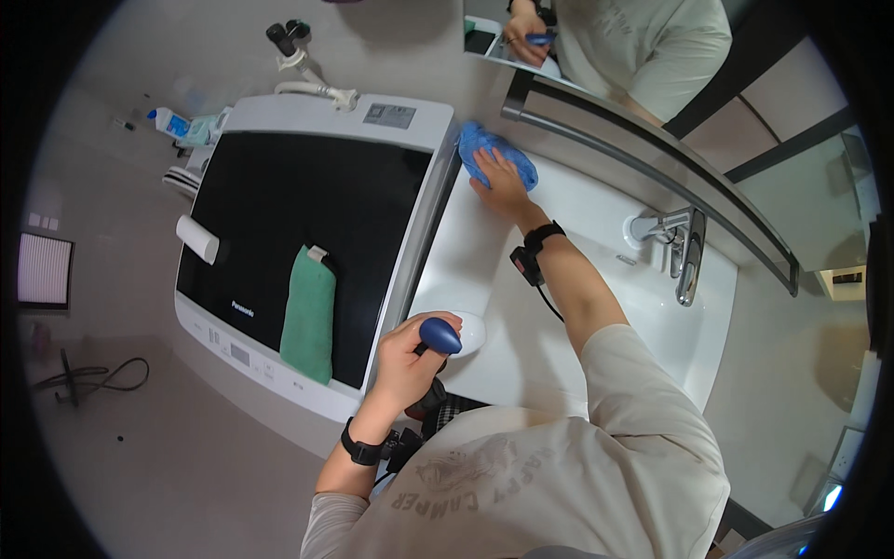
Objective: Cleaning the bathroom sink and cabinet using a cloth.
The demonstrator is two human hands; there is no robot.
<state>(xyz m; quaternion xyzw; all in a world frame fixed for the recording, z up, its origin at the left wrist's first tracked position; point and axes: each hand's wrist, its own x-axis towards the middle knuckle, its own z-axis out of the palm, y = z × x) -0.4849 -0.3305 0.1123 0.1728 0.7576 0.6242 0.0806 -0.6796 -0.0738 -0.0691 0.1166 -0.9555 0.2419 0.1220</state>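
My right hand [501, 183] presses with spread fingers on a bundled blue cloth [525, 168], which lies at the back left corner of the white washbasin [457, 258], against the washing machine's side. Nearer my body, my left hand [412, 356] is closed around a bottle with a dark blue top [440, 336]; it looks like a spray bottle, its lower part mostly hidden by the hand. A white round-edged object [471, 332] shows just beside it, over the basin's left edge. Both wrists wear black straps with small devices, and a cable hangs from the right one.
A Panasonic washing machine [314, 175] stands left, bearing a folded green cloth [309, 314] and a white cylinder [198, 240]. A chrome faucet [688, 255] rises at the basin's right. A metal towel rail [649, 161] runs along the wall beneath a mirror. Bottles stand behind the machine.
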